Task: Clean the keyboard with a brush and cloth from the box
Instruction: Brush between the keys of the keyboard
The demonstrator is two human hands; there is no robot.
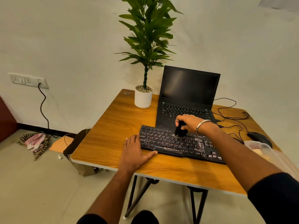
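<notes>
From the head camera, we're looking down on a wooden folding table (113, 120) against a pale wall. Front and centre lies the black keyboard (178, 145), angled so its left end sits farther away and its right end runs nearer, with pale dusty smears across several keys. The right hand (188, 122) is over the far middle of the keyboard, fingers curled tight around a black brush (180, 130), bristles pointing down and touching the keys. There's a metal bangle (202, 128) on that wrist. The left hand (135, 151) is flat on the table at the keyboard's left end, fingers spread, fingertips against the keyboard's left edge and thumb stretched along its near edge, gripping nothing.

Just beyond the keyboard, an open black laptop (187, 97) with a dark screen. To its left, at the far edge of the table, a white pot with a tall green plant (145, 46). Over on the right, a black mouse (258, 139) with its cable looping across the table, and nearer than that, at the right edge, a clear plastic box (265, 151) with something pale inside; what it holds, I cannot tell.

Down on the floor at left, a crumpled checked cloth (36, 141), a bag (77, 151) leaning by the table, and a wall socket (28, 80) with a cord plugged in.
</notes>
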